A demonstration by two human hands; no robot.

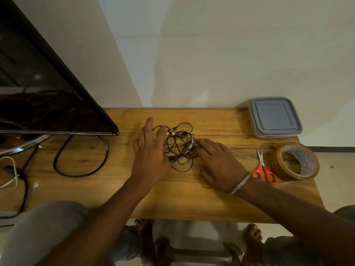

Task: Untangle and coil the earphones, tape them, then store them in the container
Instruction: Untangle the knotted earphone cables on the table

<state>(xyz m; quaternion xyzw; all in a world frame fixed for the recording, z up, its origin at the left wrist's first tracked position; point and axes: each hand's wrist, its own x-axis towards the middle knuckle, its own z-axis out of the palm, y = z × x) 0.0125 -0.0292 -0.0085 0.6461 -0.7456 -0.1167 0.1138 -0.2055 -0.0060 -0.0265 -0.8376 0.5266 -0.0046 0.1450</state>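
A tangled heap of black earphones [180, 146] with yellow ear tips lies in the middle of the wooden table [192, 198]. My left hand [151, 152] hovers over the heap's left side, fingers straight and spread. My right hand [217, 164] lies flat on the table at the heap's right side, fingertips touching the wires. A roll of brown tape [296, 164] stands at the right, red-handled scissors [264, 167] beside it. The lidded grey-blue container [275, 117] sits at the table's far right corner.
A large black screen [44, 89] on a metal stand fills the left. A thick black cable [80, 156] loops on the table below it, with a white cord [11, 173] at the far left. The wall runs right behind the table.
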